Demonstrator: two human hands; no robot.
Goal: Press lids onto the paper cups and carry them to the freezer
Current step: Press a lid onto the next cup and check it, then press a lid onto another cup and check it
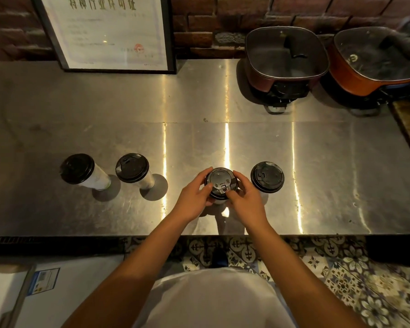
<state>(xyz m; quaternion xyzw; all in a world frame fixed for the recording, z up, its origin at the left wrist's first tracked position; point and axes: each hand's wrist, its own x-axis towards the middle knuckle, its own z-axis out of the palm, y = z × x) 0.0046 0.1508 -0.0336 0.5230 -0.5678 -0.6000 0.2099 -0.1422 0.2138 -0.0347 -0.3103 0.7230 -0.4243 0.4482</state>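
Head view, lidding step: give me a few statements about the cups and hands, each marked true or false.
1. Four cups stand on the metal counter. True.
2. Both hands grip the lid of the third cup from the left. True: left hand, right hand.
3. The rightmost cup has no lid. False: it carries a black lid.
4. The two pots sit at the counter's left. False: back right.
5. A framed document leans against the brick wall. True.

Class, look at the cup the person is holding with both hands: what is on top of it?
A black plastic lid sits on it, gripped at its rim by the left hand and right hand. The cup's contents are hidden.
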